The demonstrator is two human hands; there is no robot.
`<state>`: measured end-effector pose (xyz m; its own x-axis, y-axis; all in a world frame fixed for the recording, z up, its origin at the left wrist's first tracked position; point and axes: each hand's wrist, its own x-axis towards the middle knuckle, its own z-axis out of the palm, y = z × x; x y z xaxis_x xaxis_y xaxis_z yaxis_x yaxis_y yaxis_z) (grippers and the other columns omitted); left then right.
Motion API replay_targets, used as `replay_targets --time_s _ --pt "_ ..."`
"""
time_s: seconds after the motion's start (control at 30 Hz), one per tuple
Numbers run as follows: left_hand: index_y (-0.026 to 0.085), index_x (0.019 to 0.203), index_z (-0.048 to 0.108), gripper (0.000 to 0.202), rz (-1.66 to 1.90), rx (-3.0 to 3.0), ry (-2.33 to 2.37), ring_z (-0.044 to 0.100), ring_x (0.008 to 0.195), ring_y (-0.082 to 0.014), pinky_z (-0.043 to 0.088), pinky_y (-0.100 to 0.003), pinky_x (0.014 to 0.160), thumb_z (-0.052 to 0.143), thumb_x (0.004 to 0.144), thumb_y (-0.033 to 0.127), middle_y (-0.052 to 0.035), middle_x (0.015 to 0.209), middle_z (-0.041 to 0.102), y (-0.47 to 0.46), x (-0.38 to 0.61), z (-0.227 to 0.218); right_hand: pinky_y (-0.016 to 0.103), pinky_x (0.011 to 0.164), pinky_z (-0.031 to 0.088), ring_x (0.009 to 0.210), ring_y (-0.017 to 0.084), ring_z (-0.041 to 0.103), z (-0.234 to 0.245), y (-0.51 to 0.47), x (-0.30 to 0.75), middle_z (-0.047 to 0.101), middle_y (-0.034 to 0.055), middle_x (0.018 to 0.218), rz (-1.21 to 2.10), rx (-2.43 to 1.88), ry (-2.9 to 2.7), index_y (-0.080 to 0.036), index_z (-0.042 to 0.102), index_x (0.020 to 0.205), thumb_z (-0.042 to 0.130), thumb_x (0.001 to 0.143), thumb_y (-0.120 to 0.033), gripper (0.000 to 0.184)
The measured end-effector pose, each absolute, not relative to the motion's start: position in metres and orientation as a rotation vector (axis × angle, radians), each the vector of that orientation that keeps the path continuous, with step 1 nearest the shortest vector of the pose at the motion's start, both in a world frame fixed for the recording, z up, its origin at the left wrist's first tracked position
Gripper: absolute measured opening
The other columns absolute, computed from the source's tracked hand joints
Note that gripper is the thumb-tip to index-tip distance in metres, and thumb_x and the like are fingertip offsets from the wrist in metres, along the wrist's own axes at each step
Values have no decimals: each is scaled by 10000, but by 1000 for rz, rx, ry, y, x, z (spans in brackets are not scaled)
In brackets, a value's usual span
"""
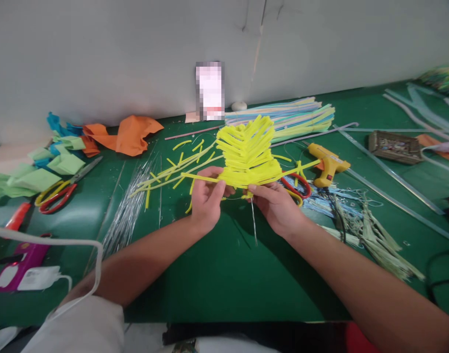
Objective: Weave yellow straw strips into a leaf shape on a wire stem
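Fingers (214, 195) of left hand (206, 206) and right hand (279, 208): pinched at lower edge of yellow leaf-shaped piece (246, 147), held above green table (242, 289); wire stem (254, 223) best kept centred, lowest strip (195, 176) evenly tensioned.

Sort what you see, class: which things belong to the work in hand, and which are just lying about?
Belonging, by colour or contact:
yellow fuzzy piece, between left hand and right hand
silver wire beneath it
loose yellow strips, probably

Seemingly just lying about:
orange material
glue gun
pastel bundle
small tray
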<state>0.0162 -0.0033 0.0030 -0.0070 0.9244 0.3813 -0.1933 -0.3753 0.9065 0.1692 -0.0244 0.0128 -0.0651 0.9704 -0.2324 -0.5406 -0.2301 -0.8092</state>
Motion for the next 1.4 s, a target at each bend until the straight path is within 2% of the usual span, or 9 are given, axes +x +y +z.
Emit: replay_targets --time_s 0.13,0.33,0.53,0.6,0.7,0.77,0.87,1.17,1.4 --pt "215 1063 616 253 1564 1298 838 624 549 -100 519 -242 542 648 877 385 19 713 639 0 14 -1 276 649 430 675 122 529 12 -25 168 680 -9 775 1552 -951 -657 -225 743 732 812 666 -242 97" --pt "205 1083 659 274 1525 1141 897 601 525 -104 483 -245 521 619 887 393 4 671 663 -1 13 1 275 557 366 613 117 518 10 -25 170 665 -3 713 1546 -990 -745 -219 739 728 801 692 -290 101" --pt "182 1153 632 372 1418 824 1011 577 565 -86 441 -233 562 688 821 341 10 697 657 -8 21 20 292 615 411 645 126 529 12 -25 170 677 3 738 1520 -988 -732 -213 740 731 807 680 -296 118" --pt "182 1111 619 344 1369 733 1048 570 587 -77 430 -223 578 699 806 318 21 711 640 -8 23 25 294 624 421 657 129 537 13 -25 169 682 0 749 1497 -982 -722 -219 738 744 812 674 -293 125" --pt "182 927 583 245 1310 600 1070 550 583 -56 421 -211 588 734 766 288 40 726 603 -6 22 30 301 632 433 682 141 558 13 -27 168 693 -5 781 1460 -982 -724 -235 726 771 812 672 -292 143" --pt "176 809 531 267 1285 547 1075 541 585 -51 422 -210 595 763 736 288 42 728 582 -4 21 32 311 648 446 705 153 573 13 -28 167 697 -5 800 1441 -984 -734 -244 720 787 809 672 -297 155" --pt "177 744 492 322 1279 555 1087 538 600 -56 418 -215 597 788 711 299 38 720 567 -4 19 34 328 678 465 714 163 581 12 -29 167 699 2 813 1425 -994 -746 -241 715 762 808 670 -305 146" --pt "190 859 567 261 1421 725 1080 556 584 -69 407 -221 576 777 726 269 52 671 572 -1 22 32 327 682 473 709 160 578 13 -30 166 689 -1 783 1407 -974 -747 -237 721 751 819 670 -305 144" --pt "192 847 588 220 1476 754 1070 567 570 -67 413 -211 550 770 734 241 49 660 590 1 22 29 351 704 473 701 170 588 16 -31 164 682 1 746 1395 -988 -745 -230 716 747 821 653 -311 163"
